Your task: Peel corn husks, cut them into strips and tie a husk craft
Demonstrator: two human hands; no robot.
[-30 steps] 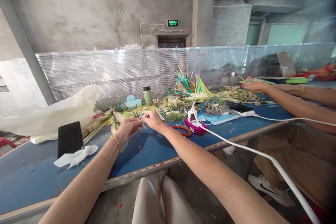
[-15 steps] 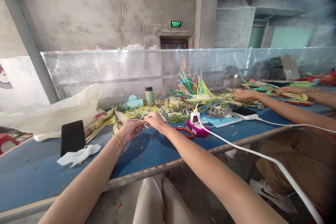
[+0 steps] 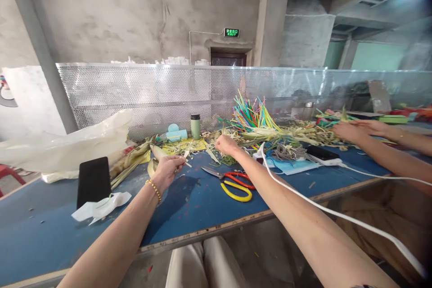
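Two forearms reach out over a long blue table (image 3: pixel 189 207), whose near edge runs slantwise from lower left to upper right. A perforated metal screen (image 3: pixel 135 94) closes the far side. A big pale plastic bag (image 3: pixel 67 144) and a black phone (image 3: pixel 93 181) take up the left part.

The left hand (image 3: pixel 167 170), wrist raised off the top, pinches a short pale leaf strip (image 3: pixel 184 156) between thumb and fingertips. The strip lies nearly level, its long axis left to right and its free end pointing toward the right hand (image 3: pixel 225 144). That hand is stretched farther out, knuckles up, fingers curled down at the heap of strips (image 3: pixel 286 130); whether it grips any cannot be told.

Bare tabletop lies open between and before the hands. Just to the right lie scissors (image 3: pixel 236 176) with red and yellow handles, blades pointing left. A white cable (image 3: pixel 303 202) crosses the right forearm. A co-worker's hands (image 3: pixel 351 130) are at the far right.
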